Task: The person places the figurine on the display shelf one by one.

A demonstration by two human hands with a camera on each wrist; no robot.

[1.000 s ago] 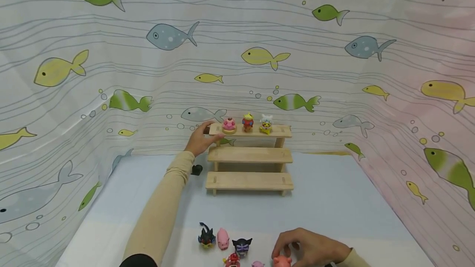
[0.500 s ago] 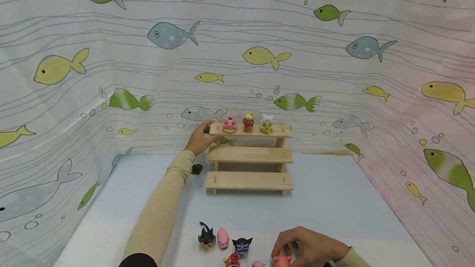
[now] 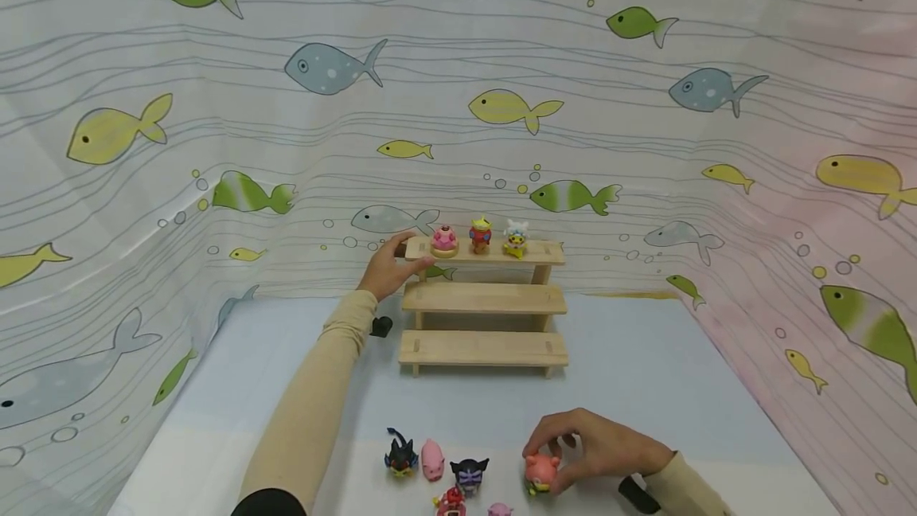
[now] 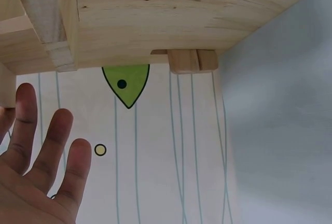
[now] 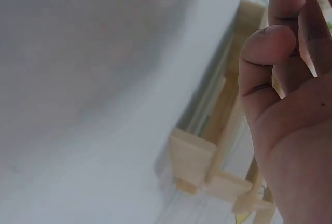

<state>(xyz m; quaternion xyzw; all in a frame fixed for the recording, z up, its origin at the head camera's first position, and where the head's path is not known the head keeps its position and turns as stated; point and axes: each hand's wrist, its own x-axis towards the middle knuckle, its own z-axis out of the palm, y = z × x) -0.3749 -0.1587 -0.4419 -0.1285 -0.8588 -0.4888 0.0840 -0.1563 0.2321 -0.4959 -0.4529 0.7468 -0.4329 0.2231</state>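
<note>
A wooden three-step display shelf point(image 3: 484, 298) stands at the back. My left hand point(image 3: 389, 267) holds the left end of its top step, thumb along the front and fingers behind. In the left wrist view the other fingers point(image 4: 54, 143) stretch out below the wood. Near the front, my right hand point(image 3: 598, 444) pinches a coral-pink toy figure point(image 3: 540, 471) with round ears between thumb and fingers. That figure is out of sight in the right wrist view, where curled fingers point(image 5: 267, 47) show. On the top step stand a pink figure point(image 3: 444, 240), a red-and-yellow one point(image 3: 481, 236) and a white-and-yellow one point(image 3: 515, 239).
Left of the right hand lie several toys: a black horned figure point(image 3: 400, 455), a pink pig point(image 3: 433, 460), a black-and-purple figure point(image 3: 469, 474), a red figure point(image 3: 451, 502) and a small pink one point(image 3: 500, 509). A dark object point(image 3: 381, 326) sits beside the shelf. Fish-printed sheeting point(image 3: 458, 46) surrounds the table.
My right hand has moved the coral-pink figure forward, away from the table's near side, and more of the figure now shows. The left hand stays on the shelf end.
</note>
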